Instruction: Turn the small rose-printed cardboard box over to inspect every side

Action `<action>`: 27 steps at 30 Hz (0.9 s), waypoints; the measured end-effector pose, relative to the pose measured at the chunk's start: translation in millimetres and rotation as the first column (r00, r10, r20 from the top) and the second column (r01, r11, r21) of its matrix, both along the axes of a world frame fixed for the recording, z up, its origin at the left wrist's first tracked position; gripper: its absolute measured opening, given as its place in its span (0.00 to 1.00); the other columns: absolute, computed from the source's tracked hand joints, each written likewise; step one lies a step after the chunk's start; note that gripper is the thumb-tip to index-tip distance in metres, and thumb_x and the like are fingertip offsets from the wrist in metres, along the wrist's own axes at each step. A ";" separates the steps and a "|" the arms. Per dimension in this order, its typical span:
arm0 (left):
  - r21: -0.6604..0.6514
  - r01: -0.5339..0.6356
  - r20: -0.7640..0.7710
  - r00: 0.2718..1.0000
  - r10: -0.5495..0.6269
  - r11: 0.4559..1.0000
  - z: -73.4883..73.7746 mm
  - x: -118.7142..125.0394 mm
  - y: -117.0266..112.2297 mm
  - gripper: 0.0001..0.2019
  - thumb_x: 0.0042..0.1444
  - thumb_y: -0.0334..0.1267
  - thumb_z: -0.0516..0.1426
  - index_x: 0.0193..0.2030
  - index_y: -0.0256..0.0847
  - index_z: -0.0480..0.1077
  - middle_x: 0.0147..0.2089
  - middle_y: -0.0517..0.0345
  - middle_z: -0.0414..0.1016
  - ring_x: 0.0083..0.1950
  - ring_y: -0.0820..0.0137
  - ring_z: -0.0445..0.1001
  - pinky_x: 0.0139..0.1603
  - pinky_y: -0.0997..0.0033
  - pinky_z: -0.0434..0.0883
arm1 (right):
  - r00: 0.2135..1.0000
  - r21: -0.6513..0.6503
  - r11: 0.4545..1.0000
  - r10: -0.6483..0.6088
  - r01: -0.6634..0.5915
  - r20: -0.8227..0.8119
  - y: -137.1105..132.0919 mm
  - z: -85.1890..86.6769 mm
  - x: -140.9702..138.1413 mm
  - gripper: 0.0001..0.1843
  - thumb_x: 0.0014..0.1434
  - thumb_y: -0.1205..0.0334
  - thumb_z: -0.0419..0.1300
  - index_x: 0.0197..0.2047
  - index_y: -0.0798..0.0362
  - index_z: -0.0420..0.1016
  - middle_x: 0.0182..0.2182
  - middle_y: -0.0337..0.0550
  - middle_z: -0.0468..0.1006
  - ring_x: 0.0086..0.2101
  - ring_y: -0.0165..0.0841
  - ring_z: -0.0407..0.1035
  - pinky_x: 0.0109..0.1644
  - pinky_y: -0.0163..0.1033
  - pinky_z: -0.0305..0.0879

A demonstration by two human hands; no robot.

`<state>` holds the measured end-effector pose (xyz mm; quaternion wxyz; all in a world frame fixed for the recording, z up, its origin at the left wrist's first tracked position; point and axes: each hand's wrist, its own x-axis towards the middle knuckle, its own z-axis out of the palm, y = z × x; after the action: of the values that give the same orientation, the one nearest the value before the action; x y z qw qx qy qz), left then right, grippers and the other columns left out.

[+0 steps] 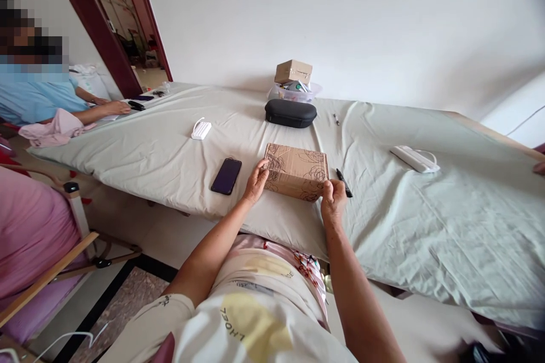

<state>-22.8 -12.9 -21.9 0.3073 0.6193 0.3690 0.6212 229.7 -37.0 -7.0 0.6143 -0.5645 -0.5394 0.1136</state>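
A brown cardboard box [298,167] with dark scribbled swirls on its top and sides is between my two hands, near the front edge of the cloth-covered table. My left hand [256,182] grips its left end. At the right front corner my right hand [333,198] grips it, thumb uppermost. Just beyond that hand lies a black marker pen [344,182]. A dark-screened smartphone [226,176] rests flat to the left of my left hand. The undersides of the box and some fingertips are hidden.
Behind the box sit a black zip case [290,113], a plastic basket [293,92] and a smaller cardboard box [293,71]. White power banks [201,129] lie left and right. A small pen [336,119] is further back. Someone in blue [38,91] sits at the left end.
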 end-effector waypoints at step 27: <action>0.143 -0.266 -0.071 0.958 0.278 0.953 6.7 -1.1 -13.2 0.39 0.65 0.72 0.44 0.63 0.40 0.68 0.60 0.41 0.73 0.60 0.57 0.74 0.58 0.60 0.73 | 0.994 0.265 0.964 -0.048 0.020 0.100 -31.3 -4.6 5.6 0.20 0.62 0.42 0.63 0.43 0.50 0.68 0.37 0.43 0.73 0.40 0.38 0.72 0.50 0.48 0.69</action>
<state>-23.9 -26.1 -15.2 0.1603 0.6091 0.4224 0.6518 235.3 -68.3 -11.6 0.6567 -0.4921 -0.5715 0.0002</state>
